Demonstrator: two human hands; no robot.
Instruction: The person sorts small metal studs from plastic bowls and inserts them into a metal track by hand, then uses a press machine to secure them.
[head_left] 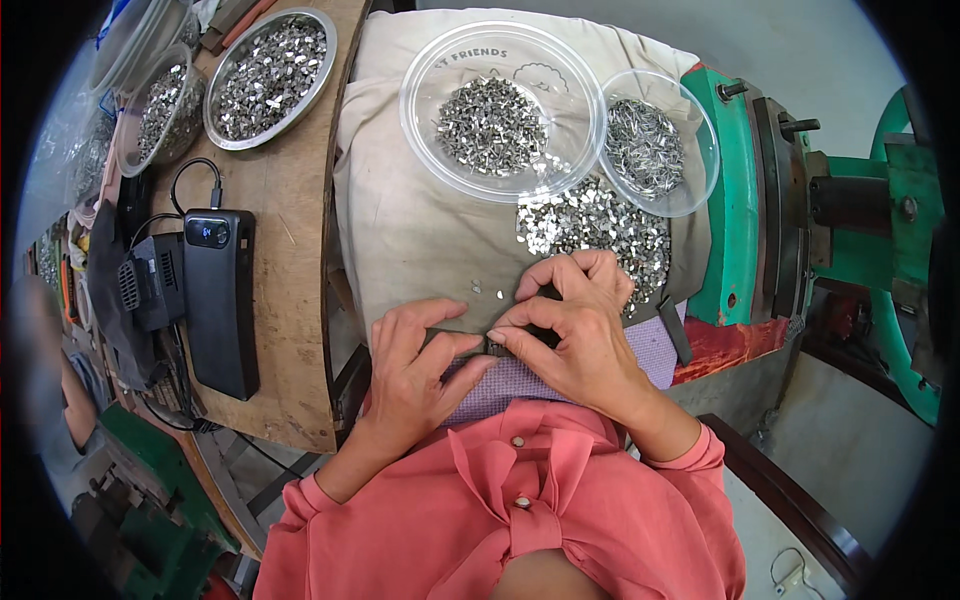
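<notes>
My left hand (418,362) is curled around one end of a small dark metal block (494,346), thumb and fingers against it. From the other side, my right hand (580,322) pinches thumb and index finger together at the block's edge; whatever lies in the pinch is too small to make out. Two loose shiny chips (499,294) lie on the cloth just beyond my fingers. Right behind my right hand spreads a heap of small flat metal pieces (600,228). Part of the block is hidden by my fingers.
Beyond the heap stand a large clear bowl (420,140) of metal bits and a smaller clear tub (703,180) of thin pins. A green machine (735,200) borders the right. The wooden table (290,330) at left holds a black power bank (218,310) and a metal bowl (325,85) of chips.
</notes>
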